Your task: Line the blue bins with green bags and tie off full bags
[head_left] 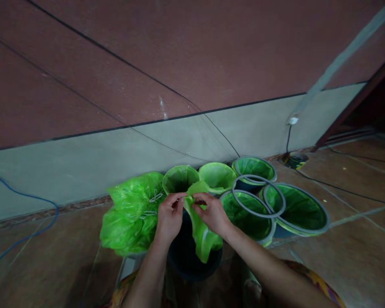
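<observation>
A green plastic bag [205, 239] hangs from both my hands over a dark bin [192, 267] that stands in front of me. My left hand [170, 216] pinches its top edge from the left. My right hand [211, 214] grips the same edge from the right, fingers closed and close to the left hand's. The lower end of the bag dangles across the mouth of the bin. Behind my hands stand two green-lined bins, one [179, 179] at the left and another [217, 176] at the right.
Tied green bags [131, 214] are piled at the left. Bins with grey rims and green liners, such as one [297, 209], stand at the right, with a loose grey ring [259, 176] resting on top. A blue cable [56, 209] lies left; a small can [297, 160] stands near the wall.
</observation>
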Action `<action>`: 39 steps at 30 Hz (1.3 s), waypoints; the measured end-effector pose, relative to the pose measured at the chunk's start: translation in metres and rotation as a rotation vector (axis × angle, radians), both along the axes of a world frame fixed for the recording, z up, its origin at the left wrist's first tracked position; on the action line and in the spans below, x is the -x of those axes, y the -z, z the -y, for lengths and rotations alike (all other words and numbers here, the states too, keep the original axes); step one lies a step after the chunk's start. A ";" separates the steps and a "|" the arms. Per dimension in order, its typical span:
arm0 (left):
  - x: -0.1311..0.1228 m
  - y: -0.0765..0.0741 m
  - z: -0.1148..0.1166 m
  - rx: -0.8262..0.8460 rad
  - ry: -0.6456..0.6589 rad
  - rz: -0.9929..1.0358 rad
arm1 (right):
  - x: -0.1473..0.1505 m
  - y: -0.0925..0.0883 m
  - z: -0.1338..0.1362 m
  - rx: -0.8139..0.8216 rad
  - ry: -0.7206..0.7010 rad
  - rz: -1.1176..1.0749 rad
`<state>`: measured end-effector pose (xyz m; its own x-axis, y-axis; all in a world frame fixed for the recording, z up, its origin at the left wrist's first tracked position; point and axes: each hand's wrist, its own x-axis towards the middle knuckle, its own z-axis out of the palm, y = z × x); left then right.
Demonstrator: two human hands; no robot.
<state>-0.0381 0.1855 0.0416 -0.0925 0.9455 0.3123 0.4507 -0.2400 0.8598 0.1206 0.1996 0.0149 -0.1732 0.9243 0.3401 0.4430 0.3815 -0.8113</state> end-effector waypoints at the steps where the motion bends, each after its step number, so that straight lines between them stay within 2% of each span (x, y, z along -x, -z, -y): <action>1: -0.001 -0.001 0.000 -0.008 0.007 0.007 | 0.000 0.000 0.000 -0.004 0.001 -0.009; 8: -0.005 -0.002 0.000 -0.010 0.070 0.063 | 0.000 -0.010 0.002 -0.113 -0.096 -0.072; 15: -0.009 0.005 0.000 0.059 0.083 0.055 | 0.001 -0.007 0.002 -0.157 0.032 -0.004; 20: -0.017 0.010 0.001 0.071 0.045 -0.078 | -0.001 -0.003 0.005 -0.193 0.129 0.169; 24: -0.021 0.013 0.000 0.016 -0.030 -0.197 | -0.002 -0.001 0.008 -0.236 0.202 0.287; 29: -0.022 0.013 0.002 -0.059 -0.058 -0.296 | -0.004 -0.005 0.013 -0.189 0.178 0.395; 34: -0.025 0.015 0.004 -0.076 0.016 -0.330 | -0.011 -0.019 0.012 -0.292 0.118 0.552; 36: -0.027 0.017 0.003 -0.063 0.042 -0.346 | -0.012 -0.022 0.010 -0.309 0.076 0.525; 39: -0.028 0.020 0.003 -0.010 0.062 -0.435 | -0.015 -0.024 0.009 -0.330 0.051 0.366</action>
<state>-0.0105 0.1824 0.0212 0.1063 0.9419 0.3188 0.7548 -0.2851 0.5908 0.1352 0.1910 0.0388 -0.2928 0.7880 0.5417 0.7010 0.5622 -0.4389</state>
